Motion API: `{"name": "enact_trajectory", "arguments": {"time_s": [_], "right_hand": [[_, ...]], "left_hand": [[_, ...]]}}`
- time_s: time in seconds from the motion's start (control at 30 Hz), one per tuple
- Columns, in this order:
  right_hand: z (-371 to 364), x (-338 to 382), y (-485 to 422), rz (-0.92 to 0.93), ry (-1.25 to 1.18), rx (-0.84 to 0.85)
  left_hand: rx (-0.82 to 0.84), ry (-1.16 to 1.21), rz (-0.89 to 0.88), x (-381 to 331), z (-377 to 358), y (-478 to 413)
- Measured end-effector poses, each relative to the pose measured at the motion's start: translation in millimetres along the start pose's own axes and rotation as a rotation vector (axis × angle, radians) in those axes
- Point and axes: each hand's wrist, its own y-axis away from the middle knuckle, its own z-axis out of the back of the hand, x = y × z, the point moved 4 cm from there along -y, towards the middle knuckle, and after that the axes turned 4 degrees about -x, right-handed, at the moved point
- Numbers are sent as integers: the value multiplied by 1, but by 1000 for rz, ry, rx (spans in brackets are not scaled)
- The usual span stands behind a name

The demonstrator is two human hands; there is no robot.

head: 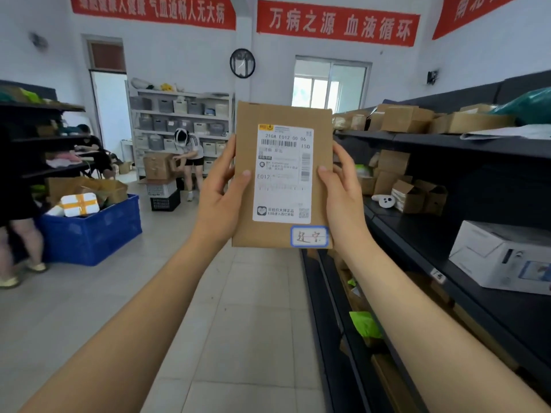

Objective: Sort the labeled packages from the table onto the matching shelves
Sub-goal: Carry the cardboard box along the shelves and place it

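Observation:
A flat brown cardboard package (247, 228) is held upright at chest height in the middle of the view. A white shipping label (283, 192) marked E012 covers its face, and a small blue-framed handwritten sticker (309, 236) sits at its lower right corner. My left hand (222, 192) grips the package's left edge, thumb on the front. My right hand (340, 192) grips the right edge the same way. Dark shelves (447, 144) with brown boxes run along my right.
A white printer box (489, 251) rests on the right middle shelf, with green bags lower down. A blue crate (92, 231) of parcels stands on the floor at left beside a person's legs. Another person bends over boxes near the far white rack (179, 114). A tiled aisle runs ahead.

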Motion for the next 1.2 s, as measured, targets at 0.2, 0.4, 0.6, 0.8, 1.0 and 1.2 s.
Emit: {"name": "enact_trajectory", "arguments": {"time_s": [0.2, 0.4, 0.6, 0.8, 1.0, 1.2], "right_hand": [[9, -49, -31, -50, -12, -18], [2, -95, -70, -103, -23, -26], [-16, -129, -114, -108, -7, -18], [-36, -158, -161, -32, 21, -22], [-48, -186, -211, -35, 27, -18], [-50, -218, -272, 3, 24, -2]], "left_hand": [[12, -66, 31, 48, -16, -19], [14, -56, 68, 99, -21, -50], [14, -46, 78, 145, -19, -93], [42, -16, 50, 189, -14, -146], [46, 14, 51, 227, -21, -192], [41, 34, 31, 274, -36, -244]]}}
